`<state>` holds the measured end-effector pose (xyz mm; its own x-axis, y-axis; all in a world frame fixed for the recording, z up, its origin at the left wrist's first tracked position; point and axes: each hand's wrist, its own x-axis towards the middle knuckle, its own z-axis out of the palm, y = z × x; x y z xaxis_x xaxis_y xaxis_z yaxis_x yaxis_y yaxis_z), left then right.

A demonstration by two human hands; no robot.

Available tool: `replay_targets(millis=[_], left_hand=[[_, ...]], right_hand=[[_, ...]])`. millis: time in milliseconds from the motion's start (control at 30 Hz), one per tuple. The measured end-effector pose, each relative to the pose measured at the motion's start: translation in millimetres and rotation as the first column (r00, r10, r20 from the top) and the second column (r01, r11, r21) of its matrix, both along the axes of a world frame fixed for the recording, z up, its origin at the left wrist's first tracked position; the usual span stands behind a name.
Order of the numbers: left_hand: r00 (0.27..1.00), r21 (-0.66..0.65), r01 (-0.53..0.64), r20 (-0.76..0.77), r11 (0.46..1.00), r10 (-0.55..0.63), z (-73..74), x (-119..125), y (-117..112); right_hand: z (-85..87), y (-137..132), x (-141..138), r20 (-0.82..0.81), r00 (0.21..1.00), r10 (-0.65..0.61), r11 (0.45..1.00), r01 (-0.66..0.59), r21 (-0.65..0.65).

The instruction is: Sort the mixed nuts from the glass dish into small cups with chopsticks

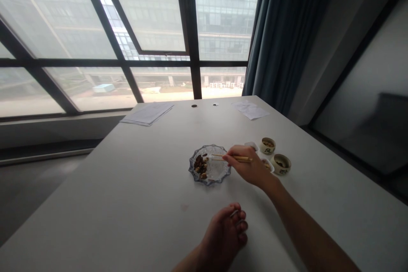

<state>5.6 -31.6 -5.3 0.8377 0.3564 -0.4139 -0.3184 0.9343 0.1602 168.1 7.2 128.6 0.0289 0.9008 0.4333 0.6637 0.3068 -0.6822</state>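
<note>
My right hand holds a pair of wooden chopsticks and reaches in from the right, with the tips over a scalloped glass dish. The tips sit just right of a small heap of brown nuts in the dish, and nothing shows between them. My left hand rests on the white table near the front, fingers curled and holding nothing. Behind my right hand stand two small cream cups with food inside, and a small white dish is partly hidden by that hand.
A second cream cup and another small white dish stand at the right of my right hand. Papers lie at the far table edge, with a loose sheet to their right. A large window and dark curtain lie beyond.
</note>
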Motion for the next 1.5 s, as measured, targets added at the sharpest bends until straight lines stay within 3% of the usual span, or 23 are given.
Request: replay_targets(millis=[200,467,567,700,833,933,1033,1233,1500], left_hand=[[1.0,0.007,0.006,0.016,1.0,-0.006,-4.5,1,1],[1.0,0.006,0.005,0.015,1.0,-0.005,-5.0,2,1],[1.0,0.003,0.0,0.009,1.0,0.0,-2.2,1,1],[1.0,-0.001,-0.004,0.002,1.0,0.004,0.8,0,0],[1.0,0.007,-0.005,-0.007,1.0,0.005,1.5,0,0],[1.0,0.011,-0.007,0.002,1.0,0.007,0.8,0,0],[1.0,0.011,-0.001,0.009,1.0,0.001,-0.7,0,0],[1.0,0.002,-0.003,0.004,1.0,0.003,-1.9,0,1],[1.0,0.012,-0.005,-0.007,1.0,0.005,-1.2,0,0]], right_hand=[[-34.6,18,-6,0.0,0.997,0.083,0.996,-0.083,0.013],[-49.5,22,-8,-0.002,0.995,0.097,0.995,-0.097,-0.025],[-38.1,19,-6,-0.022,0.997,0.07,0.997,-0.071,-0.021],[-0.4,0,2,0.001,1.0,-0.014,1.0,0.014,0.004],[40.8,-35,19,-0.025,0.984,-0.175,0.984,0.175,-0.017],[58.9,-61,37,-0.043,0.941,-0.335,0.942,0.334,-0.035],[63.7,-77,54,0.023,0.907,-0.42,0.905,0.42,-0.061],[54.1,-73,71,0.024,0.906,-0.422,0.888,0.419,-0.188],[60.0,-69,55,-0.053,0.875,-0.482,0.876,0.478,-0.072]])
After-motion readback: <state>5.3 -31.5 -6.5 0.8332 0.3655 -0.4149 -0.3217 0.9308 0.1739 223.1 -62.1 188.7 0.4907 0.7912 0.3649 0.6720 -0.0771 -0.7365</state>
